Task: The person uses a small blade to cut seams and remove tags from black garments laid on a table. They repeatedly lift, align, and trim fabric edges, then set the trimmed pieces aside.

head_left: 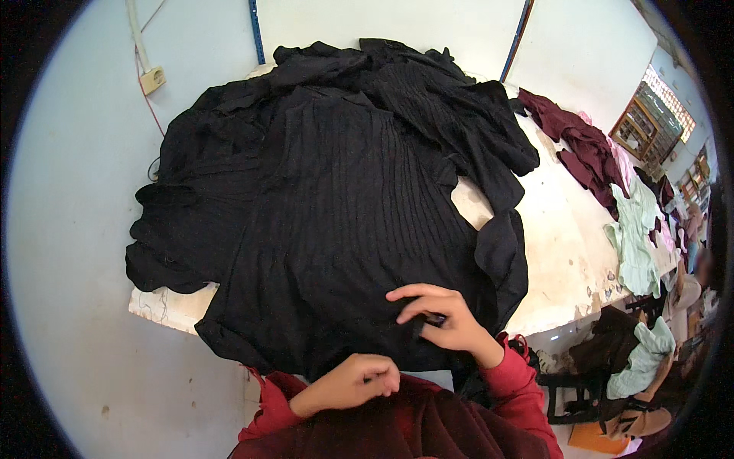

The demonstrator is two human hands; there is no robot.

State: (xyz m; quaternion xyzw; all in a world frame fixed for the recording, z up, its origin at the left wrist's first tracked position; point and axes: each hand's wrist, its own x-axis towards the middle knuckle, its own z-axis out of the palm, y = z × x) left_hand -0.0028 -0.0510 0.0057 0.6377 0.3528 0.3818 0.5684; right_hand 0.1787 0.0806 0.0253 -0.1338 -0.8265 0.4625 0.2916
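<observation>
nearest the lens, note draped dark red clothing (397, 430). beyond, see a broad cream-coloured surface (569, 229), carrying a large black pleated fabric garment (336, 206), spread out across its middle, near edge hanging past the rim. behind, find crumpled black cloth (451, 99), overlapping at the far end. judge the garment soft, limp and fairly light for its spread, hardly fragile; expect little slipping, but some sagging and bunching of pleats if lifted from one point. best taken at two well-separated places along the near hem or side edges, pinching all layers together. at the left hand (355, 382), see fingers loosely curled above the near edge; cannot tell what, if anything, to find inside. at the right hand (447, 317), see fingers partly spread over the cloth, apparently around a small dark object (436, 320); cannot tell its kind or how firmly gripped.
</observation>
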